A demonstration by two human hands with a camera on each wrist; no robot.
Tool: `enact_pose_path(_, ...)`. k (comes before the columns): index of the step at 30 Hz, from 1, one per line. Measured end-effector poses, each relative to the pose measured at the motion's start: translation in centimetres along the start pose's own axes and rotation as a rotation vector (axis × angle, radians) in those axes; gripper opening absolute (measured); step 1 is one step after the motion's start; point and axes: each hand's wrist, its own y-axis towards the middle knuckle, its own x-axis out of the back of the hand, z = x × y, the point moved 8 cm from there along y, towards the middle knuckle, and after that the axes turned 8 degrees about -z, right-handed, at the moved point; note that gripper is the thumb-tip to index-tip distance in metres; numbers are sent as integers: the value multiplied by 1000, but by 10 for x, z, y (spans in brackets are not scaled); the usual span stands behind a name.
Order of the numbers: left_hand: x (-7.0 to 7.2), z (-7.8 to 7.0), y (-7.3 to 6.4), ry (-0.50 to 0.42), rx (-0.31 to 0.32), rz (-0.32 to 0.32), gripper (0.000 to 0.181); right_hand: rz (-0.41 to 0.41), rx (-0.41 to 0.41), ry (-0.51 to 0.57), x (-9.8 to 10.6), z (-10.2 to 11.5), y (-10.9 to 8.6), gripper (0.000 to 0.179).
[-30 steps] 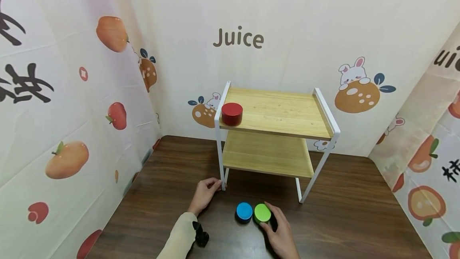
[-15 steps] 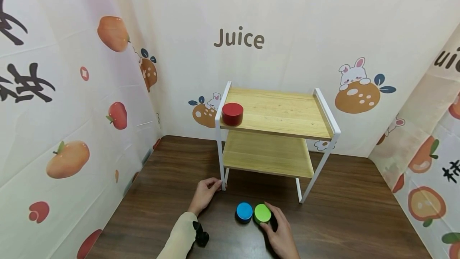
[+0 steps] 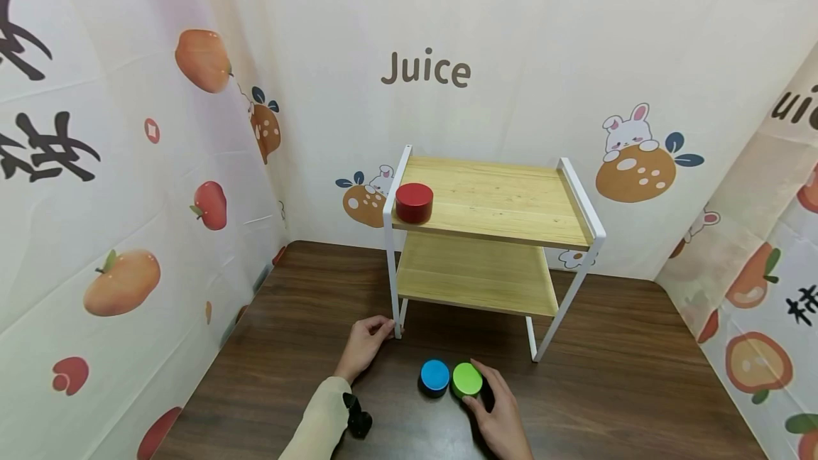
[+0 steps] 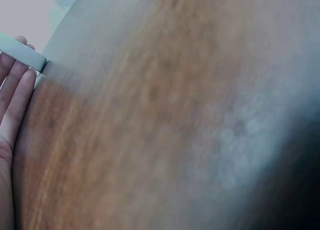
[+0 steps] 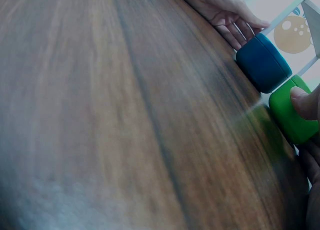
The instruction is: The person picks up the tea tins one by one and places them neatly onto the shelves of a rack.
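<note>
My left hand (image 3: 363,346) holds the foot of the white-framed two-tier shelf (image 3: 479,272) at its front left leg. In the left wrist view, fingers (image 4: 19,102) show around the end of that white leg (image 4: 22,53). My right hand (image 3: 498,414) grips a small round green tin (image 3: 466,379) on the table, its thumb (image 5: 304,103) against the near side and fingers round the other. Just left of the green tin stands a similar blue tin (image 3: 434,377). A red tin (image 3: 413,203) sits on the top tier, at the front left corner.
The dark wooden table (image 3: 613,403) carries the shelf towards its back. Fruit-printed curtains (image 3: 511,34) hang behind and at both sides. The shelf's lower board (image 3: 476,272) lies under the top one.
</note>
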Motion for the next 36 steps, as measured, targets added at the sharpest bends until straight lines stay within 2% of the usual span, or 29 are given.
enact_pose_path(36, 1, 0, 0, -17, 5, -5, 21, -14, 13, 1, 1, 0, 0, 63)
